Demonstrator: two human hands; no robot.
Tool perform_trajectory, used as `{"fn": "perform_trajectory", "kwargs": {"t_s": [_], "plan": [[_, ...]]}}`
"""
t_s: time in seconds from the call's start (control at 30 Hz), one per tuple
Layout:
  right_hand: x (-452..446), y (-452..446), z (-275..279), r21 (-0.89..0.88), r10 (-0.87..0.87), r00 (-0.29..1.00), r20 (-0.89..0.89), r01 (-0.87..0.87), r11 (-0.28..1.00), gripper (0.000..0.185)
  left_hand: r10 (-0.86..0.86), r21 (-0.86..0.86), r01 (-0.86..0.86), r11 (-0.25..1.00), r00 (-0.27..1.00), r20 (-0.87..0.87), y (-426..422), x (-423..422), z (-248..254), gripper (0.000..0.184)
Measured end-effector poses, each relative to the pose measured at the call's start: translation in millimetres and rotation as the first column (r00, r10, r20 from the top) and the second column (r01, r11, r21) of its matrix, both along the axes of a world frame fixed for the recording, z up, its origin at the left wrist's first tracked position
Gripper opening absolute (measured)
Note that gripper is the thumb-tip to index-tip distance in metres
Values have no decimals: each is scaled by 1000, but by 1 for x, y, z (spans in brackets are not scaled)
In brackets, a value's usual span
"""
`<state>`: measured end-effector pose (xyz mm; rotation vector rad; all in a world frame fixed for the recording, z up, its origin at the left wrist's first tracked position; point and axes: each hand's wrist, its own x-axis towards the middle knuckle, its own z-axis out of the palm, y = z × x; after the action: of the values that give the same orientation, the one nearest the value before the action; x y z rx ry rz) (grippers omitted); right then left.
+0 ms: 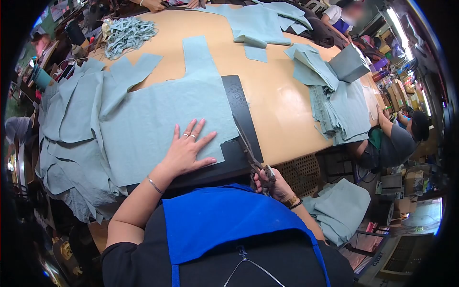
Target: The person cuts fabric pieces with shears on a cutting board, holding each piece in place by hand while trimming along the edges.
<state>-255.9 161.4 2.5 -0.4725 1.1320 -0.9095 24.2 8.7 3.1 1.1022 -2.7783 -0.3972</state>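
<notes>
My left hand (189, 148) lies flat with spread fingers on a large grey-green fabric piece (143, 115). In my right hand (272, 184) are the handles of long dark scissors (246, 146), whose blades point up and away beside the fabric's right edge. A black board (236, 98) lies partly under the fabric and shows along its right side and near corner. Both hands are near the table's front edge, the right one lower and to the right of the left.
More grey-green fabric (71, 115) drapes over the left side. Fabric strips (129, 33) lie heaped at the back left. Stacked pieces (342, 107) and a grey box (349, 62) stand at the right. Co-workers (397, 138) are around the table (282, 105). Folded fabric (339, 210) sits lower right.
</notes>
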Motion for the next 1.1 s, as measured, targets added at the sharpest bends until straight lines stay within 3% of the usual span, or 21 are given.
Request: {"fn": "perform_trajectory", "kwargs": {"t_s": [1.1], "plan": [[13, -10, 0, -27, -31, 999, -38, 30, 999, 31, -89, 7, 89, 996, 996, -2, 19, -1, 3, 84]]}}
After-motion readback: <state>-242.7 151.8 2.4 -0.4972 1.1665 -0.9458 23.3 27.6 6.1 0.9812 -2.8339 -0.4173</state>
